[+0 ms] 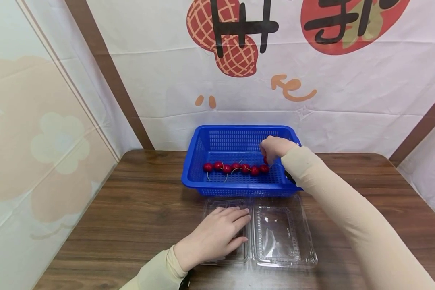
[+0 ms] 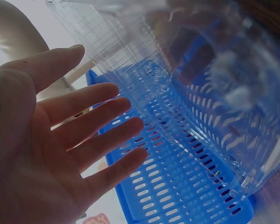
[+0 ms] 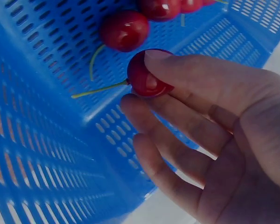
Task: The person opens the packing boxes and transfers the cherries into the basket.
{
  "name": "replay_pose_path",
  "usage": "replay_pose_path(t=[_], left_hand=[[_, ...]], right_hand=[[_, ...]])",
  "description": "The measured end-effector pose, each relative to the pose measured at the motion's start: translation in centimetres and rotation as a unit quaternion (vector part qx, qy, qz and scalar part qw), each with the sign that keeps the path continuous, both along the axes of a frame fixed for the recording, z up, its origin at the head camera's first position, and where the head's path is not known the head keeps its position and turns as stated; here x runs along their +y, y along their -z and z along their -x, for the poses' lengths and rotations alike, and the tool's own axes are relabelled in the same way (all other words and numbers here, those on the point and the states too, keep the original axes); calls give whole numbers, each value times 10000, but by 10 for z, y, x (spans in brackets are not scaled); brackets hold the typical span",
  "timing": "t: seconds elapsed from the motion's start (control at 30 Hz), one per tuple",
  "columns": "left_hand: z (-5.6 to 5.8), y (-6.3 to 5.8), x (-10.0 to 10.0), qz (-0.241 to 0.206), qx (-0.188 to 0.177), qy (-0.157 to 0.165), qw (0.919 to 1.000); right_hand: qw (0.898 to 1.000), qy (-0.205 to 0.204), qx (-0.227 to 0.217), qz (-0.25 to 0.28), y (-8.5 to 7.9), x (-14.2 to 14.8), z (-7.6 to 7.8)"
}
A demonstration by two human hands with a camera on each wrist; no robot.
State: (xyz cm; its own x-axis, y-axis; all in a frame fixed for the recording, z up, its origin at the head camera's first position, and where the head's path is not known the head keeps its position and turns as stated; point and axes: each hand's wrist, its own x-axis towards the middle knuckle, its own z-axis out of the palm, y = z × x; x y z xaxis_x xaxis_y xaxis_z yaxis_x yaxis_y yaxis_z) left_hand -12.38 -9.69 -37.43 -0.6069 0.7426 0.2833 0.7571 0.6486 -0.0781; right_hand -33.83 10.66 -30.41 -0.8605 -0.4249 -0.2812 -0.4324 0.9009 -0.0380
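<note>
My right hand (image 1: 275,147) reaches into the right part of a blue plastic basket (image 1: 199,187). Between its thumb and fingers it pinches a red cherry (image 3: 147,79) with a green stem, plainest in the right wrist view. Other cherries (image 1: 235,166) lie in an uneven row on the basket floor, left of that hand. My left hand (image 1: 217,233) is spread flat over the left half of a clear plastic clamshell box (image 1: 275,233), which lies unfolded in front of the basket. In the left wrist view the fingers (image 2: 107,109) are straight and hold nothing.
Everything stands on a dark wooden table (image 1: 137,217). Behind the basket hangs a white printed cloth (image 1: 159,80), and another pale cloth (image 1: 58,161) hangs along the left side. The basket's raised rim surrounds the cherries.
</note>
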Motion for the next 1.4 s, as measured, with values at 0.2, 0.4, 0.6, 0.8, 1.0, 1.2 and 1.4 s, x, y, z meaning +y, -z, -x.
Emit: replay_pose_path(t=[0.2,0.4,0.6,0.8,1.0,1.2,1.4], left_hand=[[0,1,0,22,-29,-25,10000],[1,2,0,44,-25,-23,10000],[1,1,0,50,2,-4,10000],[1,2,-1,37,1,6,10000],[2,2,-1,31,27,30,10000],[2,2,0,24,86,49,9999],[2,2,0,42,84,19,10000]], right_hand=[[10000,-31,-52,-55,5,2,1],[9999,24,-108,-82,8,5,1],[9996,212,-181,-98,13,7,2],[9993,286,-228,-66,17,10,4],[9995,254,-170,-59,20,11,5],[9997,142,-133,-128,22,12,5],[9996,-2,-90,-283,26,11,8]])
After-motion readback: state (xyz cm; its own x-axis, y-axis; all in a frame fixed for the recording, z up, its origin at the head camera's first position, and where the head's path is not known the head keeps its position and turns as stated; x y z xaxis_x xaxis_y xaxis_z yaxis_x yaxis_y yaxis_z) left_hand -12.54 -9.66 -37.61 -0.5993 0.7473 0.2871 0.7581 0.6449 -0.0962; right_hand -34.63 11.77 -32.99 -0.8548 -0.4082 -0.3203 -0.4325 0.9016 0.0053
